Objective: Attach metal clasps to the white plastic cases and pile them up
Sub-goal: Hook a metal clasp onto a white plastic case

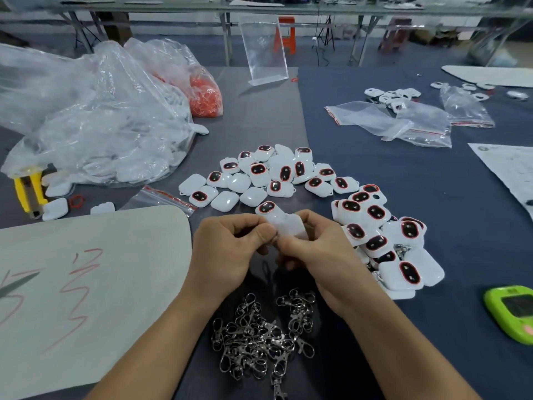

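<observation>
Both hands meet above the table's middle around one white plastic case [288, 225]. My left hand [230, 252] pinches the case's lower left edge. My right hand [314, 249] grips it from the right and below; a clasp may be between the fingers, but it is hidden. A heap of metal clasps [259, 336] lies just below my hands. Several loose white cases with dark red-rimmed ovals [268, 174] are spread beyond my hands. A pile of cases [386, 243] sits to the right of my right hand.
A large clear bag of white cases [95, 134] and a bag of orange parts [204, 96] stand at the left. A white board with red marks [86, 284] lies front left. A green device [513, 310] lies at the right, zip bags [403, 122] at the back right, an acrylic stand [264, 50] behind.
</observation>
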Available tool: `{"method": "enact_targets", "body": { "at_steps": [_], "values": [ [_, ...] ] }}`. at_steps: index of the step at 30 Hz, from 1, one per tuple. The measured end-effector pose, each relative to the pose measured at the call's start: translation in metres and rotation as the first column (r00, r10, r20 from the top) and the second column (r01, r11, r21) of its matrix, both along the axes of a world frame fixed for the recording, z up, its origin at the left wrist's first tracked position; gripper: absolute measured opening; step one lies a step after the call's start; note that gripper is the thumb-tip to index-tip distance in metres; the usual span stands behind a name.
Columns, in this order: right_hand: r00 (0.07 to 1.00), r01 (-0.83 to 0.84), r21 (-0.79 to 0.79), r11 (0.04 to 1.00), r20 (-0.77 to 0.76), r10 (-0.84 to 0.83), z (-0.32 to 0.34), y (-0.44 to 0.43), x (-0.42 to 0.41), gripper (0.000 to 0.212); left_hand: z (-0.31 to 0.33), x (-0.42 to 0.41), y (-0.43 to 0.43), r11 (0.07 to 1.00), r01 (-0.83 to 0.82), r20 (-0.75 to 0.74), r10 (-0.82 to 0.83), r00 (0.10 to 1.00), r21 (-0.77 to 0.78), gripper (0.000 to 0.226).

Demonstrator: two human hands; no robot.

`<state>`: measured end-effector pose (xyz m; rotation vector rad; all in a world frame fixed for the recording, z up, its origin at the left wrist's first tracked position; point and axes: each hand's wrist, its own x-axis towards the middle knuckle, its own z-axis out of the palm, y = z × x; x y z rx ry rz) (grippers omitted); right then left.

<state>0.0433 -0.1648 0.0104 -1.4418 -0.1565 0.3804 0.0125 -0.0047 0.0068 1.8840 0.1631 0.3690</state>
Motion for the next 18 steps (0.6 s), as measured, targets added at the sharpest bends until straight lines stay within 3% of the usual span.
{"method": "enact_targets", "body": {
  "at_steps": [4, 9, 15, 18],
  "values": [
    [0.995, -0.003, -0.105, 0.995, 0.099, 0.013, -0.0019, 0.0016, -0.0011, 0.019, 0.0005, -0.0001, -0.0015, 0.995, 0.085, -0.022, -0.086, 0.996, -0.051, 0.012],
    [0.983, 0.044, -0.168, 0.985, 0.185, -0.013, -0.0011, 0.0044, -0.0034, 0.015, 0.0022, -0.0007, 0.0005, 0.994, 0.072, 0.002, -0.072, 0.997, -0.08, 0.012],
    [0.992, 0.093, -0.011, 0.996, 0.087, -0.091, 0.0012, 0.0069, -0.004, 0.009, 0.0033, -0.002, 0.0008, 0.983, 0.071, 0.021, -0.069, 0.997, -0.167, 0.013],
    [0.995, 0.072, -0.038, 0.997, 0.067, -0.07, 0.0009, 0.0062, -0.005, 0.016, 0.0041, -0.0007, 0.0019, 0.983, 0.096, 0.014, -0.096, 0.995, -0.158, 0.017]
  ]
}}
